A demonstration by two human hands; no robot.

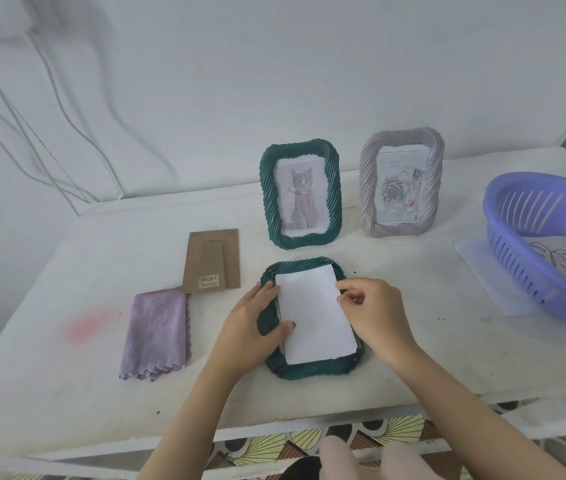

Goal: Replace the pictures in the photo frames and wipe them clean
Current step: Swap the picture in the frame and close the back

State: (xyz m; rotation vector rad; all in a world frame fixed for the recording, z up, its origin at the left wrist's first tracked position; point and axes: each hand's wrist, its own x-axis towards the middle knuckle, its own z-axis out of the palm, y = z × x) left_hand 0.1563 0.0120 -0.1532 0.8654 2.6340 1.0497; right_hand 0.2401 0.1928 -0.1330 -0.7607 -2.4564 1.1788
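While pressing a flat left hand (257, 320) on the face-down green frame (309, 371) at lower centre to stop sliding, pinching the white picture (312, 317) with the right hand (373, 310) to square it.

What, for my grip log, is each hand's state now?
Left hand: open, pressing on the face-down green frame and white paper.
Right hand: pinching the white paper's right edge.

The table top (413, 341) is white, matt and scuffed. Near its front edge, the face-down frame (309, 372) has dark green ribbed moulding of dull sheen under a matt white paper sheet (312, 317); the lilac cloth (157, 334) is soft napped fabric, the backing board (212, 258) raw brown cardboard. The basket (517, 271) at the right edge is glossy slotted plastic.
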